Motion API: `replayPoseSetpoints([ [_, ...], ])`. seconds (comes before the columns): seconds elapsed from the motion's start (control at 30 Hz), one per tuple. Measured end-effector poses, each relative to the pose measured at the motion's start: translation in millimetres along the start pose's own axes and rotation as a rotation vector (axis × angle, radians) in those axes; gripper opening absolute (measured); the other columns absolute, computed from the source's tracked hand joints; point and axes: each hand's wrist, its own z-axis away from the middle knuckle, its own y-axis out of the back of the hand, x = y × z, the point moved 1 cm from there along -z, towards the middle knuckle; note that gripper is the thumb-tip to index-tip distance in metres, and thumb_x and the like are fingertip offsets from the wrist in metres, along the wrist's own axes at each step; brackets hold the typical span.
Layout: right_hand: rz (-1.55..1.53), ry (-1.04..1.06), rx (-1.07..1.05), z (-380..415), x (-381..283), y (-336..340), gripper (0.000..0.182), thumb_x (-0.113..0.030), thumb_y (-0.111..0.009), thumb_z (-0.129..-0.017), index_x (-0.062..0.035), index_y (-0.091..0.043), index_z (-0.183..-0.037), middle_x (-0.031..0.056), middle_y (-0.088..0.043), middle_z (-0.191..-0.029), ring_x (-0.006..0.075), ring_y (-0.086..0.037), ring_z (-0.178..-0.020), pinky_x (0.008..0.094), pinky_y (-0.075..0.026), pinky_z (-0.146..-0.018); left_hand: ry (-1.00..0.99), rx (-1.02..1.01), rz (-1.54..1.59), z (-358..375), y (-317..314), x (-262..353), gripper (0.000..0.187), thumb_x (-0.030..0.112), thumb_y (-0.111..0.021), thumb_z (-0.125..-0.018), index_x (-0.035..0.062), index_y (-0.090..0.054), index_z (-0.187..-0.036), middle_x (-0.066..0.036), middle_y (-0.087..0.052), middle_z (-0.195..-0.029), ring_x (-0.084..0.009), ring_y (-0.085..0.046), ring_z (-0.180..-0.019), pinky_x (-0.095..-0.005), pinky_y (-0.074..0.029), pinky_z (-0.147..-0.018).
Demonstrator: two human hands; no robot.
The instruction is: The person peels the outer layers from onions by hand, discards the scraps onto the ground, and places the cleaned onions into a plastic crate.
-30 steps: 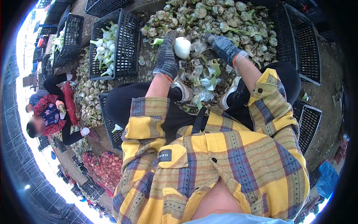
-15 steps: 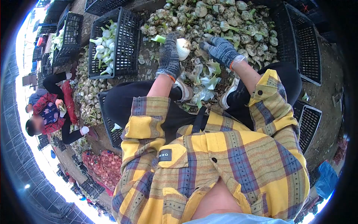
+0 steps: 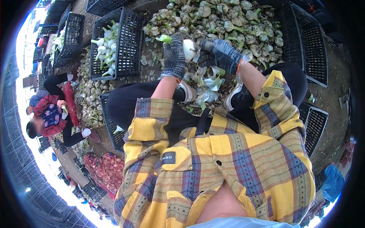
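My left hand (image 3: 174, 57), in a grey knit glove, is wrapped round a white garlic bulb (image 3: 188, 50). The cut green stem (image 3: 164, 38) sticks out on the far side of that hand. My right hand (image 3: 219, 54), gloved alike, is closed at the bulb's right side, its fingertips pinching a loose flap of outer skin (image 3: 196, 57). Part of that grip is hidden behind the fingers. Below, between my shoes, lie peeled-off garlic skins (image 3: 213, 83). Just beyond my hands is a heap of unpeeled, soil-stained garlic bulbs (image 3: 228, 26).
A black plastic crate (image 3: 129, 43) to the left holds clean white garlic with stems (image 3: 108, 45). Another black crate (image 3: 310, 47) stands at the right. Further left, a person (image 3: 49, 114) sits handling garlic beside red net sacks (image 3: 102, 169). A blue bag (image 3: 331, 182) lies lower right.
My right hand has moved left from beside the heap to the bulb and closed at its edge. The left hand still holds the bulb, turned slightly.
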Motion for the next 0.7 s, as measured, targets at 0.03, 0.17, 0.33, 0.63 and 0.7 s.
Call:
replayPoseSetpoints([
  [0.03, -0.121, -0.053, 0.011, -1, 1, 0, 0.040, -0.038, -0.059, -0.080, 0.0000, -0.060, -0.092, 0.0084, -0.061, -0.075, 0.0135, -0.059, -0.059, 0.0249, -0.049, -0.055, -0.001, -0.001, 0.000, -2, 2, -3, 0.037, 0.033, -0.039, -0.091, 0.0013, -0.053, -0.104, -0.008, -0.055, -0.094, -0.0147, -0.052, -0.084, -0.0290, -0.042, -0.077],
  [0.17, 0.363, 0.166, -0.120, -6, 5, 2, 0.039, -0.037, -0.056, -0.082, -0.0001, -0.059, -0.096, 0.0087, -0.062, -0.079, 0.0122, -0.059, -0.061, 0.0242, -0.049, -0.057, -0.030, -0.050, -0.086, -6, 2, -15, 0.036, 0.032, -0.039, -0.091, 0.0011, -0.053, -0.103, -0.008, -0.055, -0.096, -0.0139, -0.052, -0.085, -0.0288, -0.043, -0.077],
  [0.33, 0.254, 0.279, -0.062, -11, 15, 7, 0.040, -0.037, -0.057, -0.082, -0.0003, -0.059, -0.097, 0.0080, -0.061, -0.074, 0.0119, -0.059, -0.063, 0.0224, -0.046, -0.054, 0.072, -0.004, 0.118, -1, 1, -4, 0.039, 0.036, -0.040, -0.090, 0.0014, -0.053, -0.104, -0.008, -0.055, -0.096, -0.0134, -0.053, -0.083, -0.0276, -0.043, -0.074],
  [0.63, 0.206, 0.057, -0.007, -7, 12, -3, 0.045, -0.041, -0.062, -0.076, 0.0010, -0.060, -0.091, 0.0062, -0.061, -0.070, 0.0107, -0.056, -0.060, 0.0250, -0.042, -0.053, 0.017, 0.072, -0.017, 3, 1, -4, 0.038, 0.036, -0.051, -0.084, 0.0023, -0.054, -0.101, -0.008, -0.057, -0.089, -0.0148, -0.053, -0.076, -0.0286, -0.044, -0.068],
  [0.7, 0.090, 0.062, -0.007, -4, 14, -4, 0.044, -0.040, -0.062, -0.076, 0.0013, -0.060, -0.090, 0.0065, -0.061, -0.071, 0.0109, -0.057, -0.061, 0.0254, -0.043, -0.053, 0.057, -0.009, 0.087, 1, 1, -7, 0.045, 0.042, -0.041, -0.088, 0.0014, -0.053, -0.104, -0.009, -0.056, -0.093, -0.0147, -0.055, -0.078, -0.0273, -0.045, -0.069],
])
